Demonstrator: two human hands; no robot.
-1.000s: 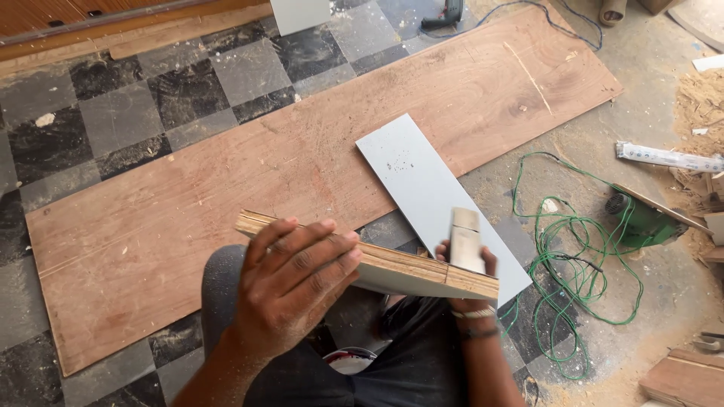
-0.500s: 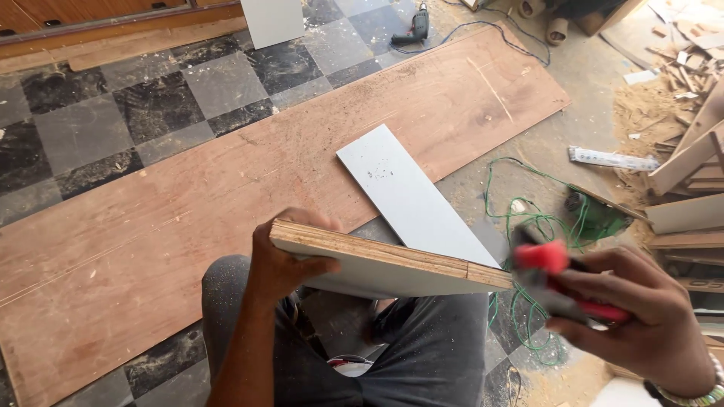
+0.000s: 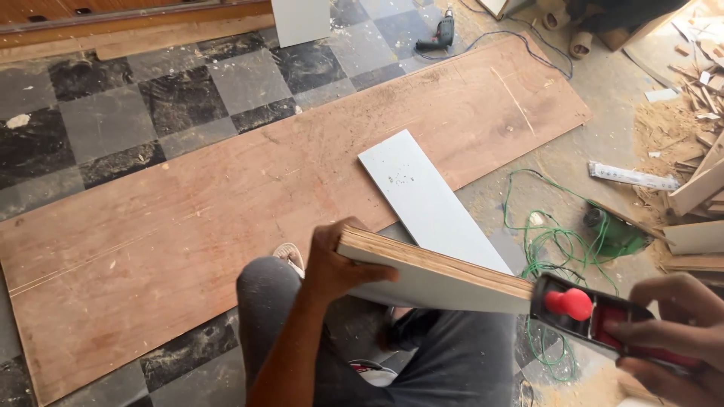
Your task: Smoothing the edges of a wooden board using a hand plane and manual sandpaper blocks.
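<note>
My left hand (image 3: 337, 268) grips the near end of a white-faced plywood board (image 3: 437, 280), holding it on edge across my lap. My right hand (image 3: 673, 334) is closed around a black and red hand plane (image 3: 596, 319) with a red knob. The plane's front sits against the board's far end. My knees in grey trousers (image 3: 452, 358) are under the board.
A large brown plywood sheet (image 3: 226, 203) lies on the checkered floor, with a white panel (image 3: 426, 196) resting on it. A tangled green cord (image 3: 550, 241) and a green tool (image 3: 615, 230) lie to the right. A drill (image 3: 441, 34) lies farther off; wood offcuts and sawdust (image 3: 694, 151) pile at right.
My right hand let go of the board's end, picked up the plane and brought it to the board's far end. The view shifted left and the board tilted up.
</note>
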